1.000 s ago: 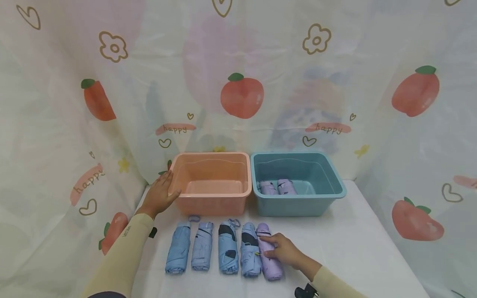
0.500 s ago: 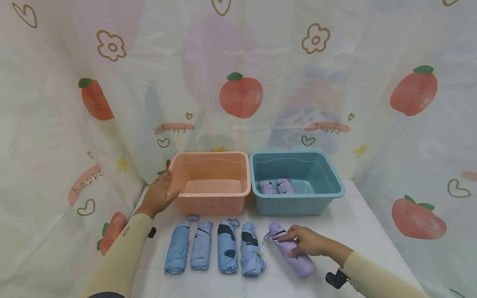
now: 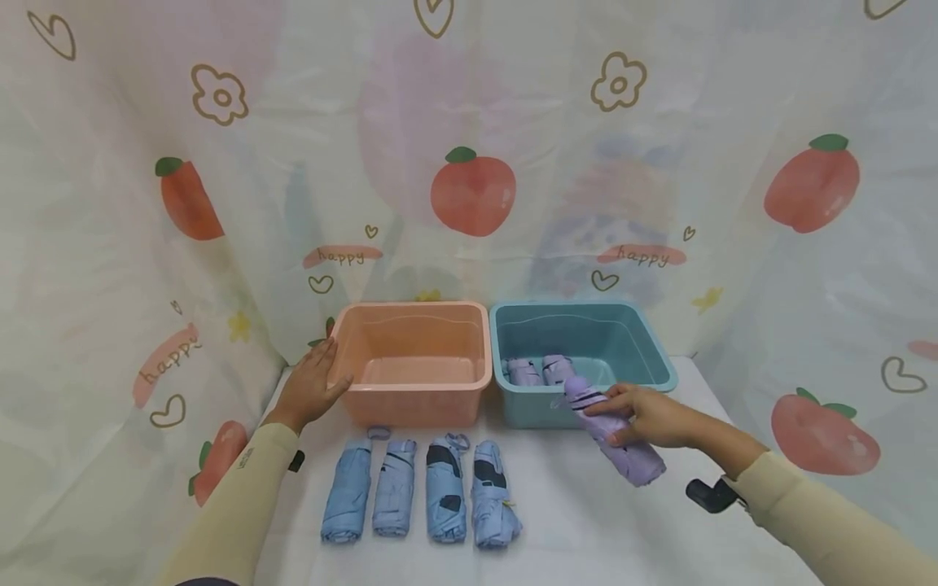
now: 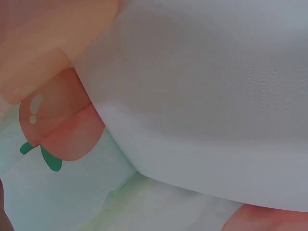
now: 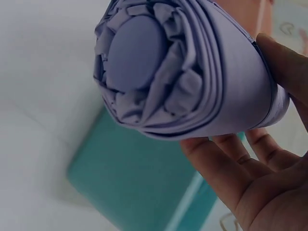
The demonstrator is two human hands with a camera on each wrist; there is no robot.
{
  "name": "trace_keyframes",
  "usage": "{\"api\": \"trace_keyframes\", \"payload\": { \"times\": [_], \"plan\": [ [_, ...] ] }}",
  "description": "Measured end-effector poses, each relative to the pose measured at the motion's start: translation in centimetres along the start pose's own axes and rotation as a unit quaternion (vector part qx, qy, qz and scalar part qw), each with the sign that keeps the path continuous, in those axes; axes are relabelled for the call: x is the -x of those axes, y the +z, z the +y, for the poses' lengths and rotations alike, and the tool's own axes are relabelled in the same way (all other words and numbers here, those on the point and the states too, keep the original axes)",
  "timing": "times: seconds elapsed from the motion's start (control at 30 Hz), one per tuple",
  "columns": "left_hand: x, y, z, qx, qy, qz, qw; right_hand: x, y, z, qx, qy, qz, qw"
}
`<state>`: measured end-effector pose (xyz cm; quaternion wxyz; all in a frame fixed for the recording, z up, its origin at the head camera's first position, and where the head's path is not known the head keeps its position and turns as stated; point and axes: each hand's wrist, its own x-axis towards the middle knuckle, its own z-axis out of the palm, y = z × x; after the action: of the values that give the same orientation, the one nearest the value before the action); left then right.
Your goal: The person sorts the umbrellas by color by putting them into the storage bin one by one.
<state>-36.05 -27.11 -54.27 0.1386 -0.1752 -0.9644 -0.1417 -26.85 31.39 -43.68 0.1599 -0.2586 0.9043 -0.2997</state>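
Note:
My right hand [image 3: 648, 417] grips a folded purple umbrella [image 3: 611, 435] round its middle. The umbrella is raised and tilted, its handle end overlapping the front rim of the teal bin [image 3: 663, 382] in the head view. Up close in the right wrist view, the rolled end of the umbrella [image 5: 144, 62] faces the camera, with thumb and fingers on either side. Inside the teal bin lie two purple umbrellas [image 3: 558, 370]. My left hand [image 3: 306, 389] rests with straight fingers against the left side of the orange bin [image 3: 418, 399].
Several folded blue umbrellas [image 3: 394, 488] lie in a row on the white table [image 3: 572, 537], in front of the orange bin. Both bins stand side by side near the patterned cloth backdrop [image 3: 472, 98], which also rises on the left and right.
The purple umbrella has been lifted from the right end of the row and carried up and to the right, toward the teal bin. My left hand has stayed against the orange bin.

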Motion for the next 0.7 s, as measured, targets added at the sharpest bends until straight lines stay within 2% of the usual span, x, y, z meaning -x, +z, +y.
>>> {"api": "trace_keyframes", "payload": {
  "times": [0.13, 0.27, 0.53, 0.7],
  "plan": [
    [0.0, 0.0, 0.0, 0.002, 0.0, 0.003, 1.0, -0.9, -3.0, 0.0, 0.022, 0.007, 0.021, 1.0],
    [0.1, 0.0, -0.1, 0.0, -0.001, -0.001, 1.0, -2.4, -5.1, 0.7, 0.044, 0.016, 0.033, 0.998],
    [0.1, 0.1, -0.4, 0.004, 0.01, 0.015, 0.9998, -6.5, -7.6, 3.2, 0.065, 0.039, 0.037, 0.996],
    [-0.1, 0.2, -0.6, 0.004, 0.021, 0.024, 0.9995, -9.2, -8.8, 5.0, 0.082, 0.039, 0.032, 0.995]
  ]
}}
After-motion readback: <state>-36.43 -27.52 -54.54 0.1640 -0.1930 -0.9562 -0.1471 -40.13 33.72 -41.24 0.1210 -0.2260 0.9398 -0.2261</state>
